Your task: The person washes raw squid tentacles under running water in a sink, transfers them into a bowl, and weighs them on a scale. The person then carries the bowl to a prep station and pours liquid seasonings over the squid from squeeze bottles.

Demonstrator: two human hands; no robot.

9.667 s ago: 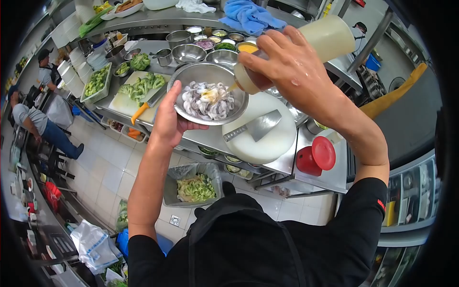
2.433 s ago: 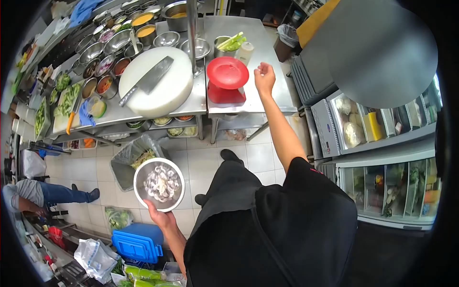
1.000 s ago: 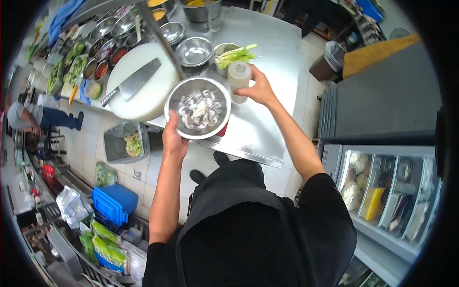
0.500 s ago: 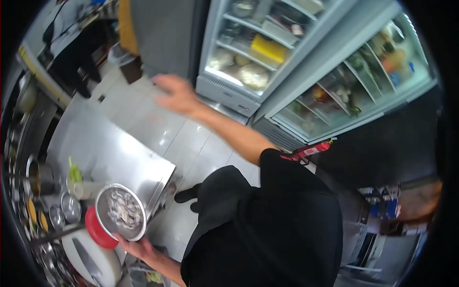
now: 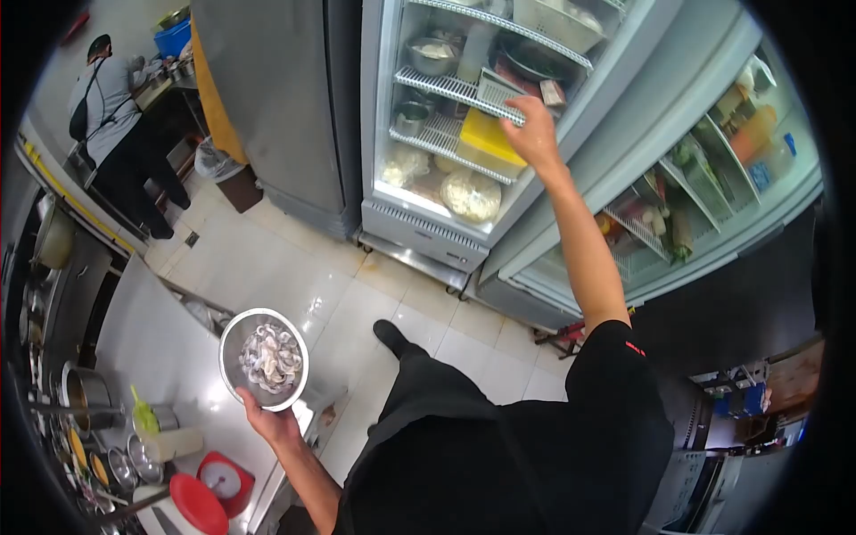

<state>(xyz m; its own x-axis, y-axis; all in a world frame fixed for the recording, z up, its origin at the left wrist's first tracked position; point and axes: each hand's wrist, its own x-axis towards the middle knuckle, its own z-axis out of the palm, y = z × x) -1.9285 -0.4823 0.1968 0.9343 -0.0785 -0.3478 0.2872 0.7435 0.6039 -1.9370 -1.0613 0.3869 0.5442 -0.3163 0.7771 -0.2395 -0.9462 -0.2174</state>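
Observation:
My left hand [image 5: 272, 423] grips the lower rim of a metal bowl [image 5: 230, 357], holding it beside the steel counter. Inside lie pale, greyish-purple pieces of seafood [image 5: 270, 358], apparently cut squid. Over on the right, my right hand [image 5: 533, 134] is stretched out in front of the upright display fridge [image 5: 428, 234]. Its fingers are bent and apart, with nothing visible in them. Near it are a yellow container [image 5: 489, 143] and a wire shelf [image 5: 464, 94]; I cannot tell whether the fingers touch anything.
A steel counter [image 5: 169, 330] bears a red scale [image 5: 225, 481], a red round lid [image 5: 198, 504], pots and metal bowls. A second fridge [image 5: 615, 259] stands at right. Another person [image 5: 116, 107] works at the far left, near a lined bin [image 5: 234, 178]. Tiled floor [image 5: 343, 303] lies between.
My right hand has swung rightward to the display fridge's front. The bowl in my left hand has shifted up and right, away from the red lid. The view has turned slightly.

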